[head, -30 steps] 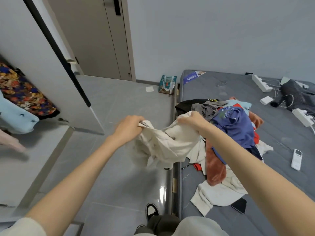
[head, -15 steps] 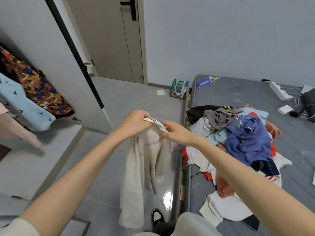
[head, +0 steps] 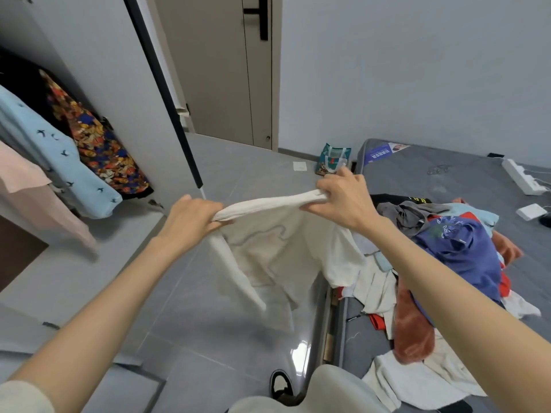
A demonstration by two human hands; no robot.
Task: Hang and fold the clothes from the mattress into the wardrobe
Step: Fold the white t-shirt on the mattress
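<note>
I have the cream garment (head: 277,248) stretched between both hands: my left hand (head: 190,222) is curled tight round one end of its bunched top edge, and my right hand (head: 343,201) grips the other end with curled fingers. Held this way, the cloth hangs open over the floor just beside the mattress (head: 447,180), and I can read which way up it is before hanging or folding it. The pile of clothes (head: 456,251) waits on the mattress to my right, and the open wardrobe (head: 98,84), with a light blue shirt (head: 44,144) already hanging in it, stands near on my left.
</note>
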